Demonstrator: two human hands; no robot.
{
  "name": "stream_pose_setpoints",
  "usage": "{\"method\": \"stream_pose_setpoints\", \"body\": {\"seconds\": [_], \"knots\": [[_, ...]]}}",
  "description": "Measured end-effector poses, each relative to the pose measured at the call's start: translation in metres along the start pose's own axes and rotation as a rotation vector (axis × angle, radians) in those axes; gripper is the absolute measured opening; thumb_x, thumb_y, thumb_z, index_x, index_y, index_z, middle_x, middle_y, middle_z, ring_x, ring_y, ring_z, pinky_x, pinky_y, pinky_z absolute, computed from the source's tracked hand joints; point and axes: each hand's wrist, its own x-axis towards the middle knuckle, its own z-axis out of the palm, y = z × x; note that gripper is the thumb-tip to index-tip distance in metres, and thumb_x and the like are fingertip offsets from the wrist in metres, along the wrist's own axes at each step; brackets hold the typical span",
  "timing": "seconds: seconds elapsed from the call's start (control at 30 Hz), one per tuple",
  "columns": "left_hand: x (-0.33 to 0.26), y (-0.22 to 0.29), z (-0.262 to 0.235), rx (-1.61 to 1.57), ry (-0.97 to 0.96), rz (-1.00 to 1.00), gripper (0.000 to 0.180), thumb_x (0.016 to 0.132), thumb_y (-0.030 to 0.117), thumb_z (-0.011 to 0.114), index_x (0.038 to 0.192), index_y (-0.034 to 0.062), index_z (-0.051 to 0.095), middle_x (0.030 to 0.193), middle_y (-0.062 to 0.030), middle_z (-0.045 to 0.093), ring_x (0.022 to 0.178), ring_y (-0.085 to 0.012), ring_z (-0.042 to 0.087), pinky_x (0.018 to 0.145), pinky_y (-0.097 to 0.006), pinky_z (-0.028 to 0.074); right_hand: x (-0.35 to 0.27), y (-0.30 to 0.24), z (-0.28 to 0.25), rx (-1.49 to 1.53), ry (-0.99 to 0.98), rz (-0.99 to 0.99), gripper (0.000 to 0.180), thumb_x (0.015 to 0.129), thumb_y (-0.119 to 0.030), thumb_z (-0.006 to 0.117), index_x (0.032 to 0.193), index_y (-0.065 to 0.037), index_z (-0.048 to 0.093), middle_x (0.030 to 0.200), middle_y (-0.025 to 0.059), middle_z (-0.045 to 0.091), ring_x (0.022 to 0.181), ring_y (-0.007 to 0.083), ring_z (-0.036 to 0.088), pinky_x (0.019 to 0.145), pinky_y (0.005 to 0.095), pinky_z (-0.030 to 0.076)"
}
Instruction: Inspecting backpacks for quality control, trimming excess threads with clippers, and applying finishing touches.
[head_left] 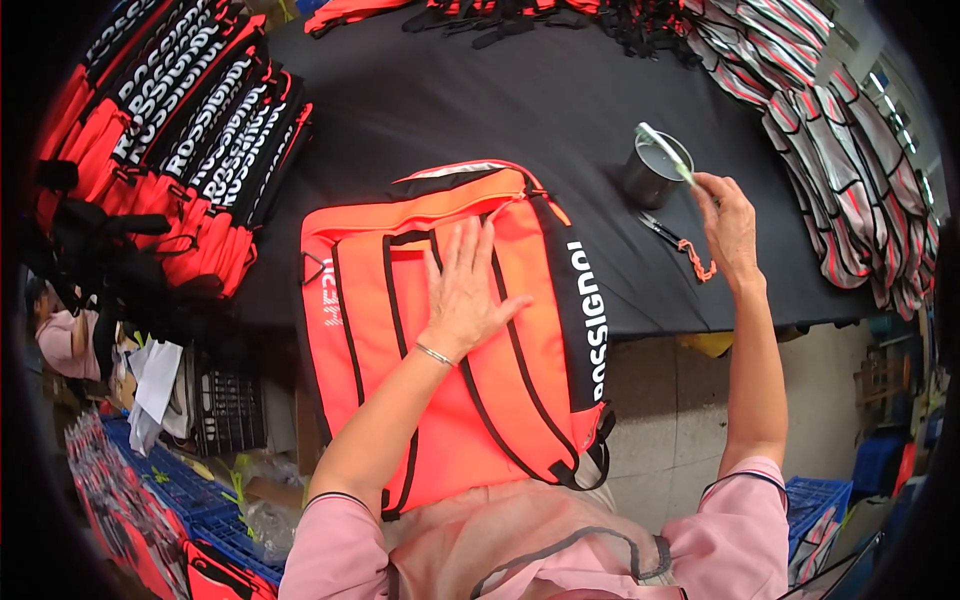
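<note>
A bright orange-red backpack (530, 330) with black trim and a black side panel lies in front of me, its shoulder straps facing up. My left hand (468, 290) rests flat on it between the straps, fingers spread. Over to the right, my right hand (728, 225) pinches a slim white and pale green toothbrush-like brush (668, 150). The brush is tilted across the top of a dark cup (650, 185); whether it touches the rim I cannot tell. Just below the cup lie small thread snips (660, 230) with an orange cord (697, 262) attached.
Black cloth covers the table (400, 100). Stacked black and orange-red bags (190, 150) fill its left side. Grey pieces with red and black trim (830, 170) are piled at the right, and black straps (560, 20) lie along the far edge. Blue crates (190, 500) stand at lower left.
</note>
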Motion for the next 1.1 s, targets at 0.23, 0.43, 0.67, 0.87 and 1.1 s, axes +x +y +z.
{"method": "stream_pose_setpoints", "body": {"seconds": [0.23, 0.43, 0.67, 0.87, 1.1], "knots": [[-0.033, -0.003, 0.007, -0.082, -0.092, 0.041, 0.086, 0.085, 0.050, 0.066, 0.151, 0.0049, 0.033, 0.156, -0.0190, 0.031, 0.146, -0.0346, 0.027, 0.114, -0.059, 0.024, -0.008, -0.077, 0.040, 0.223, -0.274, -0.219, 0.013, 0.089, -0.016, 0.068, 0.099, -0.009, 0.072, 0.088, 0.0065, 0.063, 0.076, 0.0258, 0.064, 0.067, 0.0368, 0.050], [-0.035, 0.000, 0.008, -0.091, -0.069, 0.020, 0.084, 0.087, 0.051, 0.064, 0.151, 0.0065, 0.033, 0.156, -0.0203, 0.030, 0.144, -0.0368, 0.030, 0.113, -0.060, 0.024, 0.005, -0.117, 0.102, 0.163, -0.439, -0.441, 0.015, 0.089, -0.018, 0.068, 0.100, -0.008, 0.071, 0.091, 0.0041, 0.063, 0.077, 0.0256, 0.065, 0.066, 0.0365, 0.051], [-0.036, -0.001, 0.011, -0.138, -0.023, 0.018, 0.083, 0.087, 0.052, 0.063, 0.150, 0.0057, 0.035, 0.157, -0.0185, 0.029, 0.144, -0.0353, 0.030, 0.113, -0.060, 0.026, 0.025, -0.131, 0.145, 0.075, -0.526, -0.707, 0.014, 0.089, -0.021, 0.065, 0.096, -0.009, 0.069, 0.094, 0.0035, 0.062, 0.080, 0.0264, 0.065, 0.065, 0.0388, 0.052], [-0.038, -0.003, 0.011, -0.163, -0.033, 0.021, 0.085, 0.087, 0.053, 0.063, 0.151, 0.0056, 0.034, 0.157, -0.0174, 0.029, 0.145, -0.0333, 0.029, 0.115, -0.058, 0.024, 0.042, -0.101, 0.100, -0.133, -0.606, -0.714, 0.008, 0.090, -0.017, 0.063, 0.091, -0.008, 0.064, 0.087, 0.0042, 0.057, 0.072, 0.0277, 0.062, 0.060, 0.0400, 0.048], [-0.038, -0.006, 0.011, -0.167, -0.051, 0.033, 0.086, 0.087, 0.053, 0.062, 0.152, 0.0057, 0.032, 0.158, -0.0172, 0.029, 0.146, -0.0324, 0.026, 0.115, -0.057, 0.022, 0.037, -0.109, 0.117, -0.069, -0.558, -0.776, 0.007, 0.089, -0.015, 0.063, 0.091, -0.008, 0.063, 0.086, 0.0046, 0.056, 0.069, 0.0281, 0.061, 0.058, 0.0392, 0.048]]}}
